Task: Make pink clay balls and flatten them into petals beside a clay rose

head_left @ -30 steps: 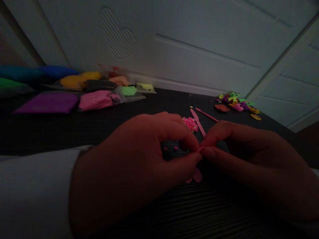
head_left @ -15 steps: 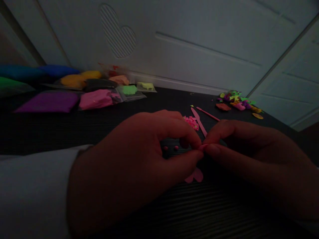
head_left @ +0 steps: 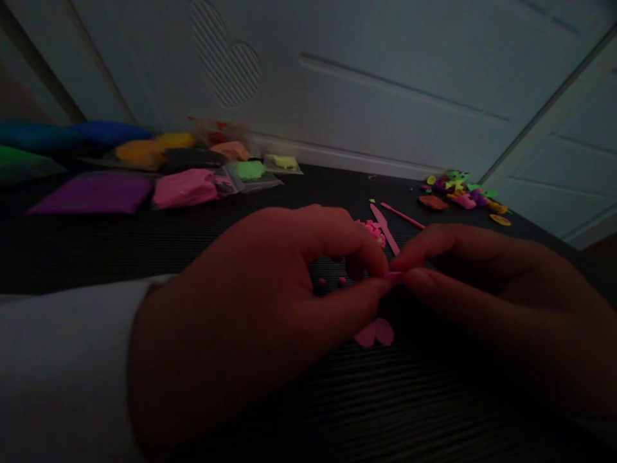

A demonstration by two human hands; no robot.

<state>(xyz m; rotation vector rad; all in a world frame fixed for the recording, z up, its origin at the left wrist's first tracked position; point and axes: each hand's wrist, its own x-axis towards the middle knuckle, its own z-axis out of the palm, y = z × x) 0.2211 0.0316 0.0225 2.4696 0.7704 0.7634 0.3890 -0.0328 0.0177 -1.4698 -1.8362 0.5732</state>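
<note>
In dim light my left hand [head_left: 250,308] and my right hand [head_left: 486,296] meet fingertip to fingertip above a dark ribbed mat [head_left: 193,244]. Both pinch a tiny pink clay piece [head_left: 395,276] between thumb and forefinger. Under the fingertips a flat pink clay shape [head_left: 375,333] lies on the mat. Two small pink clay balls [head_left: 330,281] sit just behind my left thumb. A crumbly pink clay lump [head_left: 373,229] and a pink modelling tool [head_left: 384,229] lie just beyond the hands.
Bags of coloured clay lie at the back left: purple [head_left: 91,193], pink [head_left: 186,188], green [head_left: 250,171], orange-yellow [head_left: 139,151], blue [head_left: 106,132]. A heap of small multicoloured clay bits [head_left: 460,193] sits at the back right. A white panelled door [head_left: 385,83] stands behind the mat.
Both hands have stayed pinched together and shifted slightly up in the frame. More of the flat pink shape under the fingertips shows now.
</note>
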